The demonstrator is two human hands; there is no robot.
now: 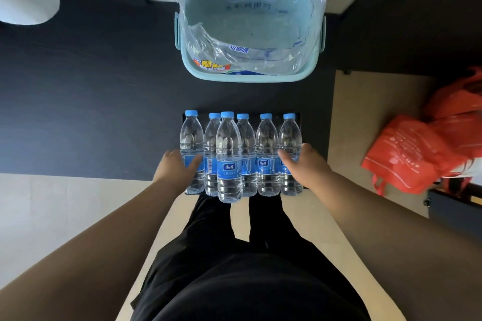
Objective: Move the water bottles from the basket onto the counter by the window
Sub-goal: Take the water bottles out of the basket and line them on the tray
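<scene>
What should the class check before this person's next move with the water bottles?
1. Basket emptied: ok, only plastic wrap inside.
2. Six bottles upright on the counter: ok.
3. Row even: not ok, front bottle stands ahead of the others.
4. Left hand grips leftmost bottle: ok.
5. Right hand grips rightmost bottle: ok.
6. Caps tight: cannot tell.

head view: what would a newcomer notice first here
Six blue-capped bottles stand in a row at the near edge of the dark counter, with the left hand and right hand gripping the end ones. Behind them sits a pale blue basket lined with crumpled plastic wrap, no bottles visible in it. A red bag lies on the floor at right.
</scene>
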